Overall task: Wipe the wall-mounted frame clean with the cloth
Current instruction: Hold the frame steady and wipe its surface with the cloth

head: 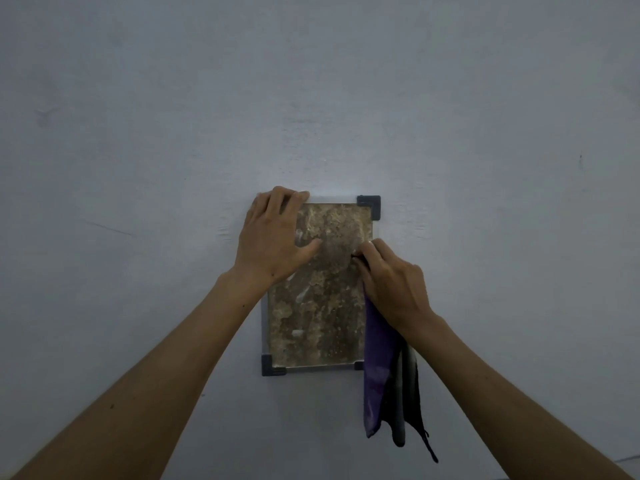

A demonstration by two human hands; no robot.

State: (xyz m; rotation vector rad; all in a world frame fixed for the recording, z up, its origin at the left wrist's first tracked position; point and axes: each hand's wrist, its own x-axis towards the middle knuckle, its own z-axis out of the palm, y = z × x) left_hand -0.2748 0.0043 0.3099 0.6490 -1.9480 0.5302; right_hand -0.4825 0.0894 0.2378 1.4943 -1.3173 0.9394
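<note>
**Both hands on the wall frame, cloth held at its right edge**

Right-hand grip (393, 278): my fingers are curled and clamped on the cloth (381, 368), pressing a bunched part of it against the right side of the frame (322, 306), a little above the frame's mid-height. Most of the cloth hangs loose below my wrist, over the frame's lower right corner and down past its bottom edge onto the wall (138, 133). It shows purple on the left fold and dark grey to black on the right, with a thin strand trailing at the bottom.

Left hand (273, 237): fingers straight and spread, flat on the upper left corner of the frame, fingertips reaching the top edge. It holds nothing.

Frame condition: upright rectangle mounted flat on the wall, at centre of the picture. Its pane is covered by mottled brown and tan staining. Dark corner pieces show at upper right (370, 206) and lower left (272, 367).
</note>
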